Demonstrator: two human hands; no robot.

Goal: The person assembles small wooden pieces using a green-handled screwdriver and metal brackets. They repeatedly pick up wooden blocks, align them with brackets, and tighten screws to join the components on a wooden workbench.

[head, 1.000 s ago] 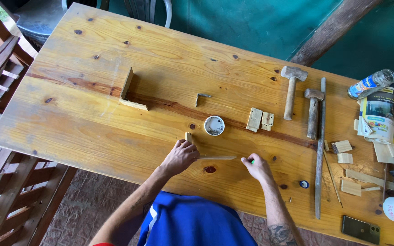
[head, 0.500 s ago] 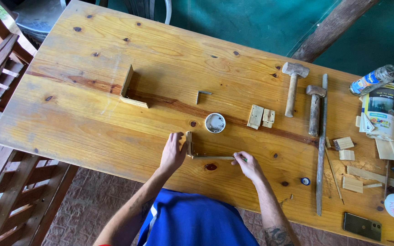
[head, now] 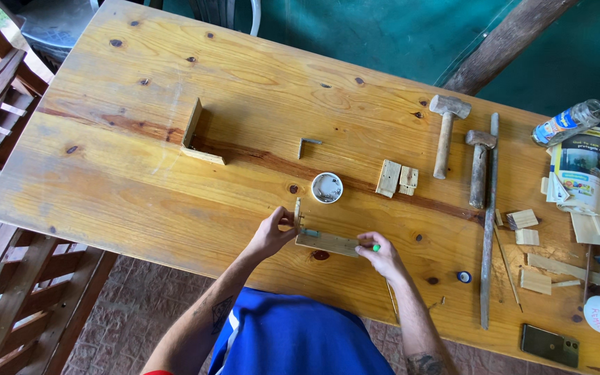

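Small green object at right fingertips hard to identify, left hand (head: 272, 235) pinching L-shaped wooden piece (head: 317, 238) (upright end), right hand (head: 378, 251) gripping its flat end, near tabletop (head: 140, 201) front edge.

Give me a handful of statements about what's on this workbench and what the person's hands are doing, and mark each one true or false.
1. Both hands are on a small L-shaped wooden piece. True: the left hand is at its upright end, the right hand at the flat end.
2. Three hammers lie on the table. False: two hammers lie side by side at the right.
3. A small round white container sits just beyond the hands. True.
4. The phone lies in the table's far left corner. False: it is at the near right edge.
5. The plastic bottle stands upright. False: it lies on its side.
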